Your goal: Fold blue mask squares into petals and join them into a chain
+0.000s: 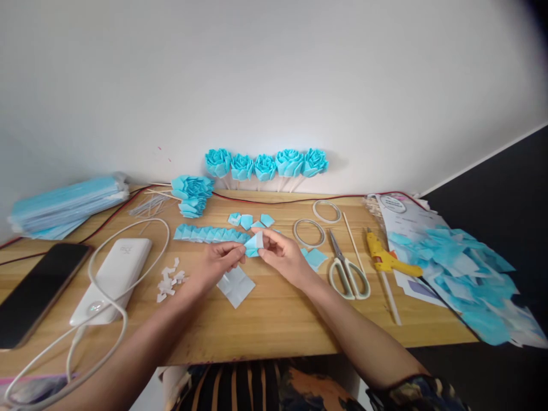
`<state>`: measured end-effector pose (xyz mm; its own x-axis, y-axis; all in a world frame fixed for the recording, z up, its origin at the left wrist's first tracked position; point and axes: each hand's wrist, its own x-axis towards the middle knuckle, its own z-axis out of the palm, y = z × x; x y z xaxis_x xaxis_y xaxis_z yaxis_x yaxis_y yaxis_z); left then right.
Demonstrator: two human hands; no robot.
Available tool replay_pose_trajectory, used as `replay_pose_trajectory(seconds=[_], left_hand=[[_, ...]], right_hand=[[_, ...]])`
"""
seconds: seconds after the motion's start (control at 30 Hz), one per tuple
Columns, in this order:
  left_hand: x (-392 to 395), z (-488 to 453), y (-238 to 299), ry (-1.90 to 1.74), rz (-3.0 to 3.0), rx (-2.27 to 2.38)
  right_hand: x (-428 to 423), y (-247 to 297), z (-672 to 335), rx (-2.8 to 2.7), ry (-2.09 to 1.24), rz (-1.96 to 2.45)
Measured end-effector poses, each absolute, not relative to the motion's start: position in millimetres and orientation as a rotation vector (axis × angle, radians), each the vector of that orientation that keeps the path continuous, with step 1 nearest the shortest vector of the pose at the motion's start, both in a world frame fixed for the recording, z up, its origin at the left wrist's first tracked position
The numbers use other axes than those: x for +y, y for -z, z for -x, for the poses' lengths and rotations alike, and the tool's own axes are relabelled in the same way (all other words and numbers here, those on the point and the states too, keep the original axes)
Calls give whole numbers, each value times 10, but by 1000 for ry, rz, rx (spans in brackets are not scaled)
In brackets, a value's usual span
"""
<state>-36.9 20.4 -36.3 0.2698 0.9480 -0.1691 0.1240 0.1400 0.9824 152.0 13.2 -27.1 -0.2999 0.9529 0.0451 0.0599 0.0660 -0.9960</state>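
Between my two hands is a small blue and white folded petal [253,244], its material thin and soft-looking. My left hand [222,261] pinches its left side, and my right hand [282,254] grips the right side near a white edge. Just below lies a pale translucent square sheet [237,286], partly under my left hand. Behind my left hand runs a row of folded blue petals [205,234]. A few loose blue petals [246,221] lie beyond my fingers. More blue pieces [315,258] rest right of my right hand.
Scissors [346,271], tape rolls [309,233], a stick [353,242] and a yellow glue gun [385,257] lie right, before piled blue pieces [458,279]. Left are a power bank [113,279], phone [40,291] and blue stack [71,202]. Blue flowers [265,166] lean on the wall.
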Motion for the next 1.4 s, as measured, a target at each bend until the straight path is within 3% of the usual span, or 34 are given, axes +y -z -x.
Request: replay_pose_trajectory(seconds=[0.43, 0.7, 1.13, 1.4], left_hand=[[214, 361, 413, -869, -1282, 1194], [193, 326, 293, -859, -1243, 1201], [183, 370, 398, -998, -1126, 971], [110, 156, 272, -826, -1156, 980]], right_hand=[[81, 201, -1518, -1791, -975, 1070], [102, 240, -1510, -1809, -910, 1114], [129, 230, -1525, -1586, -997, 1150], [111, 231, -1537, -1488, -1089, 1079]])
